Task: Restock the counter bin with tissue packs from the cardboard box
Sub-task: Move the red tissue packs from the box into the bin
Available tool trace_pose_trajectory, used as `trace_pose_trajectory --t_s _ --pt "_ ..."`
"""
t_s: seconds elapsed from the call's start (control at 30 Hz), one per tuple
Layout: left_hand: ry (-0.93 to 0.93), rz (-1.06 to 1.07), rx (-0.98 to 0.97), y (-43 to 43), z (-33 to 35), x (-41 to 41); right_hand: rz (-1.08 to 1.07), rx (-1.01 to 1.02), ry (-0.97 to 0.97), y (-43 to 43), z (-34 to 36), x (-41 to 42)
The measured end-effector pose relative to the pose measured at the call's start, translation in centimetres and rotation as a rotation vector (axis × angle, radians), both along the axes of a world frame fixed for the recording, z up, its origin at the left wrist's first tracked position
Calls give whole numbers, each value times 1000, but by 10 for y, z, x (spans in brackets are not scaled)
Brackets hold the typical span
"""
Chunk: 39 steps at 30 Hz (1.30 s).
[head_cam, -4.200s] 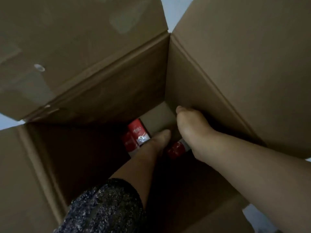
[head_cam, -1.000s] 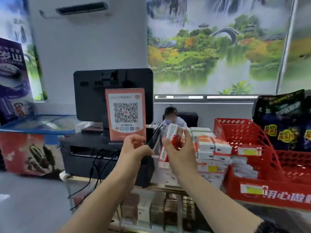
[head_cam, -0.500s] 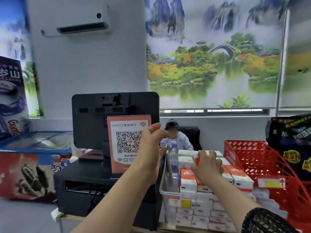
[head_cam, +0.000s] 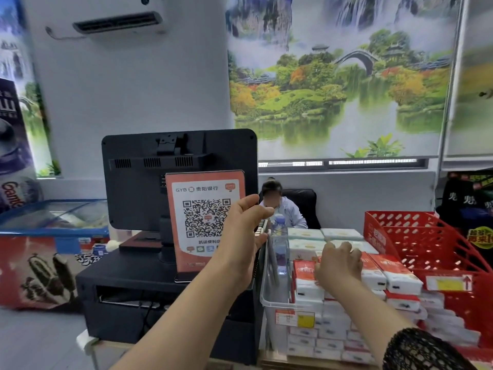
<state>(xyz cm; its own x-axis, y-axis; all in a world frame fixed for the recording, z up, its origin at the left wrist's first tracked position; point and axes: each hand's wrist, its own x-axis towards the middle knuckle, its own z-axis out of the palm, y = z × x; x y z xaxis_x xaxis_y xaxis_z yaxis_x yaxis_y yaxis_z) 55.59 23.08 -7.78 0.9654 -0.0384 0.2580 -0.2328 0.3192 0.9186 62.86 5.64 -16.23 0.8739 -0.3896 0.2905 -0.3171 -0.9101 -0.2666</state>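
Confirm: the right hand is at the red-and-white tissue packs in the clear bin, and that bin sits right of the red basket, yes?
No, one thing is off. In the head view the right hand is at the tissue packs in the clear bin, but that bin sits left of the red basket, not right of it.

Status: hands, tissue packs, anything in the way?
Left hand open, empty, by bin rim. Right hand on top tissue packs, grip hidden. Water bottle at bin's left end.
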Motion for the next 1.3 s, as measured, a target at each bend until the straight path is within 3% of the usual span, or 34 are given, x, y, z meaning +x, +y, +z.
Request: trace_pose_trajectory --t_s 0.2,0.33,0.47,0.6,0.7,1.03,1.3 --pt "8 -10 29 1 -4 -3 9 -60 -23 0 -5 -2" --pt "38 24 22 1 -10 -5 66 36 -277 7 4 -13" --pt "89 77 21 1 -17 -7 253 576 -477 32 30 -25" --pt "124 96 10 1 -25 -18 519 1292 -425 57 54 -53" --pt "133 144 10 1 -30 -30 602 1460 -321 65 56 -69" --pt "399 317 -36 9 -117 -85 711 1547 -37 81 -24 -134" --pt "652 421 -28 25 -278 -119 657 1498 188 90 -176 -165"
